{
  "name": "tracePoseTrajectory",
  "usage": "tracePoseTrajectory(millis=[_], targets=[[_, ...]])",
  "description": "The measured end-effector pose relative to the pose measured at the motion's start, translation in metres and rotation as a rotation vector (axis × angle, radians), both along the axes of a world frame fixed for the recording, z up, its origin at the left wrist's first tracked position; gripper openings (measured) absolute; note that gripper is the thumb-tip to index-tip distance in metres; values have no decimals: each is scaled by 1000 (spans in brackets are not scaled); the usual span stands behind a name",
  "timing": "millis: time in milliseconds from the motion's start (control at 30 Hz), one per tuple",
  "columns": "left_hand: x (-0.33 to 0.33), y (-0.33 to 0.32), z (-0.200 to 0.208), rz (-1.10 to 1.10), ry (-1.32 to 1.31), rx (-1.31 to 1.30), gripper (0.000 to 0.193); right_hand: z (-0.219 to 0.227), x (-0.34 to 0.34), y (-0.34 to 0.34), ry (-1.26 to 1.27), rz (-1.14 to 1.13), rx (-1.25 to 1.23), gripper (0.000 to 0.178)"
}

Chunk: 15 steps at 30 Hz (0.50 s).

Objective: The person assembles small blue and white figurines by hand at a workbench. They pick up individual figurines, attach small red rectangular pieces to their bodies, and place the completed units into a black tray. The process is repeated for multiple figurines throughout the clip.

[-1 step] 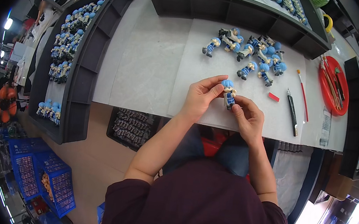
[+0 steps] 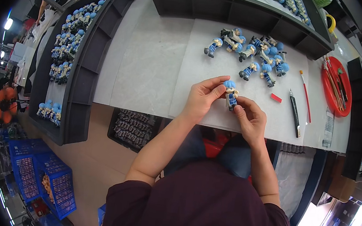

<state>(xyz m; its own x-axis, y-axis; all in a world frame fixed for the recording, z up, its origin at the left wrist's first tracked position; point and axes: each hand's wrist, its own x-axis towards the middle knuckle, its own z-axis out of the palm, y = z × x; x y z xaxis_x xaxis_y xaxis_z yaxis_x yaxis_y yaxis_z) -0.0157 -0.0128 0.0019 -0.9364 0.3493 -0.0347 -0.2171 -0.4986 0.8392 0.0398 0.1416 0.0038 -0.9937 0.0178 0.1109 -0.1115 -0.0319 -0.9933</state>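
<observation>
Between my two hands, just above the table's front edge, is a small blue-haired figurine (image 2: 230, 95) in a blue and white outfit, held upright. My left hand (image 2: 206, 94) pinches it at the head between thumb and fingers. Lower down, my right hand (image 2: 251, 117) grips it near the legs and dark feet. Beyond my hands, a loose cluster of similar figurines (image 2: 266, 56) lies on the white table (image 2: 150, 65). To the right of my right hand are a small red block (image 2: 275, 98), a dark craft knife (image 2: 295, 112) and a red-handled paintbrush (image 2: 306, 97).
A dark tray (image 2: 88, 54) of figurines stands at the left. Another dark tray (image 2: 240, 13) spans the table's far side. A red oval dish (image 2: 345, 108) with brushes sits at the right. Blue crates (image 2: 58, 166) stand on the floor at lower left.
</observation>
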Motion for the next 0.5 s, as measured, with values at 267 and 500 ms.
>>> tracePoseTrajectory(millis=[267,500], targets=[[0,-1,-3,1,28,-26,30,0,0,1,-18,-11,18,23],[0,0,1,8,-5,8,30,1,0,1,-17,12,-16,24]])
